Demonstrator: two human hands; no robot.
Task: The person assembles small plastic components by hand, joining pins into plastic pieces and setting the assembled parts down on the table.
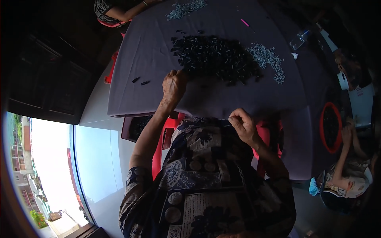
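My left hand (pixel 174 86) rests closed over the cloth-covered table (pixel 147 97), at the near left edge of a heap of small black parts (pixel 216 57). Its fingertips point away, and what they grip, if anything, is hidden. Drawn back at the table's front edge, close to my body, my right hand (pixel 243 125) is curled with thumb and forefinger together. Anything in that pinch is too small to make out. Touching the heap's right side lies a scatter of small silvery pins or screws (pixel 268 59). Two loose black pieces (pixel 140 81) lie left of my left hand.
Another silvery pile (pixel 186 8) and a pink pen-like tool (pixel 245 22) lie farther back. A clear bottle (pixel 299 39) stands at the right. Beside a seated person at the right is a red-rimmed basin (pixel 331 127) of dark parts. A box (pixel 137 127) sits below the table's left front.
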